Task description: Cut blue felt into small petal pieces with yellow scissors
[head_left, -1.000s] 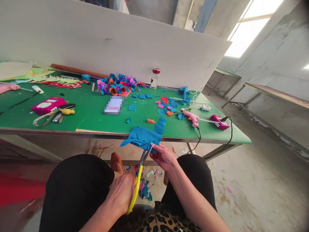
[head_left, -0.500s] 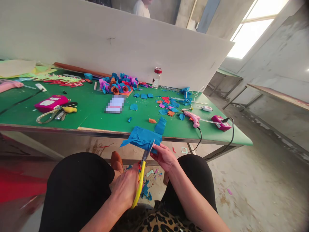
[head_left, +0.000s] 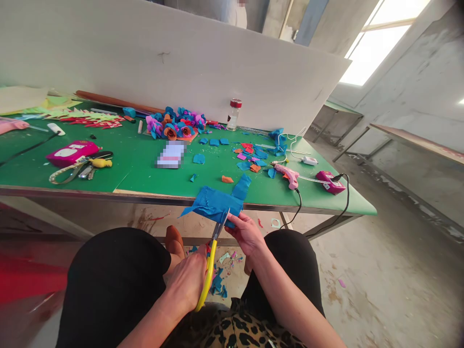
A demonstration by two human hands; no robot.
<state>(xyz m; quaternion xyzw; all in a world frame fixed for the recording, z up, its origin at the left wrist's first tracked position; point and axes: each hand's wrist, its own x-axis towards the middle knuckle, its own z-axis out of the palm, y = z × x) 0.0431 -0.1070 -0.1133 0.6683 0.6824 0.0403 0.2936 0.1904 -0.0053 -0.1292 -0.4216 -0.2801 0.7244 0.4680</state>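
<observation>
Left hand (head_left: 186, 278): you are gripping yellow-handled scissors (head_left: 208, 278).
Right hand (head_left: 247, 234): you are pinching blue paper (head_left: 217, 200).
Blue paper: extending past the surface's (head_left: 145, 179) front edge.
Glue gun (head_left: 287, 175): lying toward the right edge.

Black bottoms (head_left: 116, 280), a spotted leopard-print top (head_left: 232, 331) and a brown shoe (head_left: 174, 238) are worn.

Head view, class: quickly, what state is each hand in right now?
Left hand: closed around the yellow-handled scissors.
Right hand: closed, pinching the blue sheet.
</observation>
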